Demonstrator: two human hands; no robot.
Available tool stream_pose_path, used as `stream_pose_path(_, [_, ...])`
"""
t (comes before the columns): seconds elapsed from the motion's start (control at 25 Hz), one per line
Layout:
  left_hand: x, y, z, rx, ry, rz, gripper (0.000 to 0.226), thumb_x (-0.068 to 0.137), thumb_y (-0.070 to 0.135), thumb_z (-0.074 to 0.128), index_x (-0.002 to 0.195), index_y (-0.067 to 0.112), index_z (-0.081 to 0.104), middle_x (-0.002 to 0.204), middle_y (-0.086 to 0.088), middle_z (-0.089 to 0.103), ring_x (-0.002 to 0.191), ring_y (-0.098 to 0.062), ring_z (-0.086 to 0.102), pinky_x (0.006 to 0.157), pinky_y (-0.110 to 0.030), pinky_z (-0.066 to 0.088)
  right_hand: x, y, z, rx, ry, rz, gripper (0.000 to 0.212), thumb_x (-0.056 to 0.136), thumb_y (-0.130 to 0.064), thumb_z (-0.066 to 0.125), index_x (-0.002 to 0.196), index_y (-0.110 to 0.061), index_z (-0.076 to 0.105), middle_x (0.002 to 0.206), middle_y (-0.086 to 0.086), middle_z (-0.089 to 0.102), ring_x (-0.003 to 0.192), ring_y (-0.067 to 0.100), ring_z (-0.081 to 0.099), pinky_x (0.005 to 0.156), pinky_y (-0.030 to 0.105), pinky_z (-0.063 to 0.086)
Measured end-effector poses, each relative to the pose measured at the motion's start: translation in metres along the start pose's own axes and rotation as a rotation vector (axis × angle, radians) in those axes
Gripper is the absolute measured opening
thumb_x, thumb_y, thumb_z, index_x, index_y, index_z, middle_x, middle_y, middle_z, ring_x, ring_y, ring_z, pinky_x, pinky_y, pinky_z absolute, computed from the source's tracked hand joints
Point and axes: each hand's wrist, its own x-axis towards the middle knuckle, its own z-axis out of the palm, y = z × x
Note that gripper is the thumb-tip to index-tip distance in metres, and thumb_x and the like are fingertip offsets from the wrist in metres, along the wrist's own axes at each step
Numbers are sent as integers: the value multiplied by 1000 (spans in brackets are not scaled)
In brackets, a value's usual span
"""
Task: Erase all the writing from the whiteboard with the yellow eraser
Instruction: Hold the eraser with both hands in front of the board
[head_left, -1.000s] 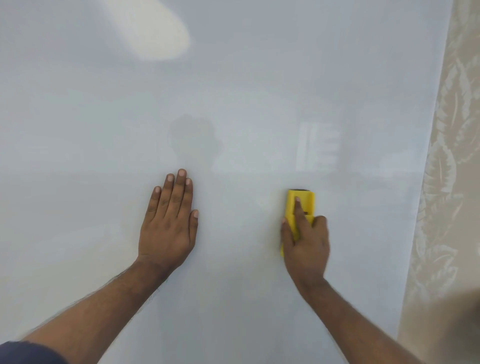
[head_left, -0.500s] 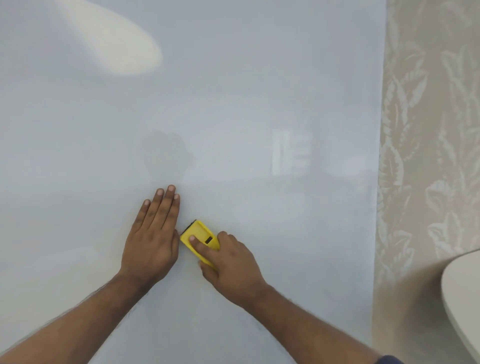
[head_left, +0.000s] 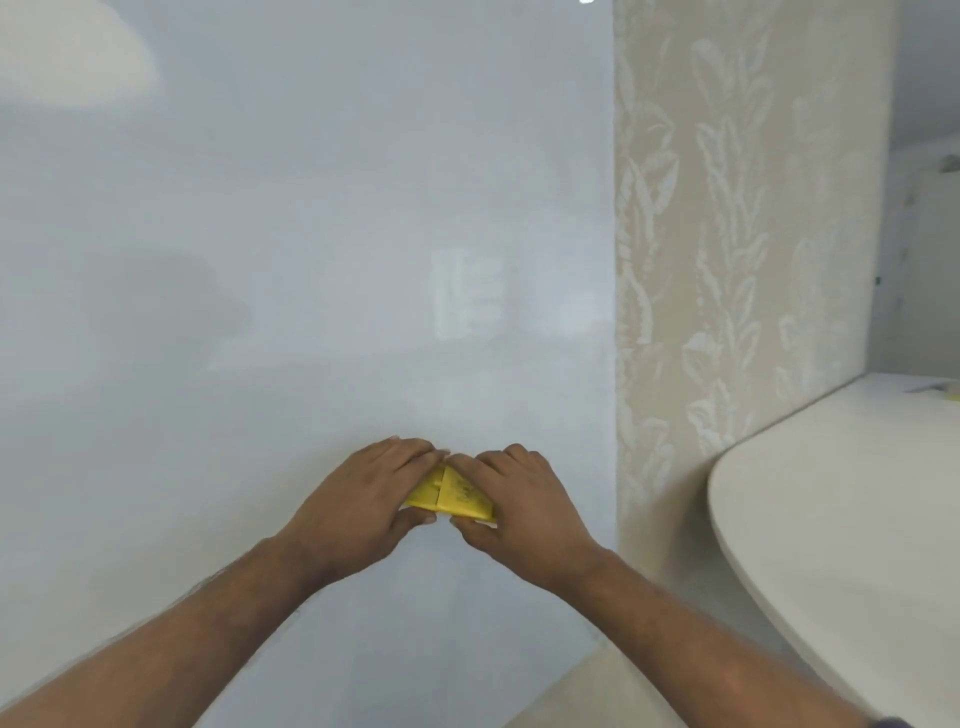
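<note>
Head view shows left hand (head_left: 358, 504) has joined right hand (head_left: 519, 506), both now pinching the yellow eraser (head_left: 453, 496) off the blank-looking whiteboard (head_left: 311, 260), so erasing seems finished.

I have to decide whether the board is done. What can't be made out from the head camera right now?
- Whiteboard: left, top and bottom cut off by the frame; glare patches could mask faint marks.
- Yellow eraser: both ends covered by the left hand and right hand; its wiping face is hidden.
- Small yellow item on the table: too small, cut by the right edge.
</note>
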Motion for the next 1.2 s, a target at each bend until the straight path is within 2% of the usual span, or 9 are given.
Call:
stream_pose_path(0.08, [27, 19, 17, -75, -9, 42, 55, 89, 31, 73, 139, 12, 58, 134, -2, 63, 118, -24, 63, 101, -30, 47, -17, 21, -18, -41, 2, 77, 61, 83, -42, 61, 139, -27, 42, 106, -5, 62, 94, 18, 48, 85, 31, 38])
stream_pose_path(0.24, [87, 84, 63, -281, -45, 139, 59, 97, 32, 63, 151, 15, 46, 148, -1, 52, 132, -22, 51, 109, -35, 43, -73, 70, -61, -166, -14, 261, 68, 82, -41, 65, 142, -21, 40, 112, -3, 63, 101, 21, 50, 89, 34, 39])
stream_pose_path(0.44, [143, 188, 109, -467, -66, 324, 60, 99, 31, 60, 153, 15, 41, 152, 0, 47, 136, -20, 47, 112, -31, 37, -158, 114, -120, -345, -70, 508, 67, 86, -44, 61, 144, -19, 38, 119, -3, 60, 109, 20, 48, 93, 31, 35])
stream_pose_path(0.6, [165, 268, 138, -575, -113, 440, 62, 100, 30, 58, 157, 16, 35, 155, 1, 43, 139, -18, 43, 114, -30, 35, -225, 127, -158, -426, -112, 692, 67, 89, -47, 57, 146, -19, 35, 124, -5, 58, 113, 19, 45, 97, 31, 34])
stream_pose_path(0.8, [169, 361, 175, -648, -259, 576, 62, 104, 31, 51, 159, 19, 28, 160, 4, 36, 141, -16, 39, 114, -30, 33, -307, 126, -184, -486, -174, 933, 66, 92, -50, 53, 147, -20, 33, 129, -5, 55, 117, 18, 43, 100, 29, 33])
stream_pose_path(1.0, [155, 408, 204, -683, -386, 632, 62, 104, 30, 51, 160, 23, 26, 161, 8, 33, 142, -15, 38, 115, -28, 33, -357, 122, -188, -498, -242, 1062, 64, 92, -48, 52, 147, -20, 33, 136, -4, 52, 123, 18, 41, 104, 30, 31])
stream_pose_path(1.2, [145, 416, 217, -765, -513, 567, 61, 104, 31, 50, 160, 24, 26, 162, 9, 30, 142, -15, 40, 116, -28, 33, -366, 125, -179, -485, -291, 1077, 56, 95, -46, 47, 144, -20, 39, 141, -5, 49, 127, 17, 39, 107, 30, 28])
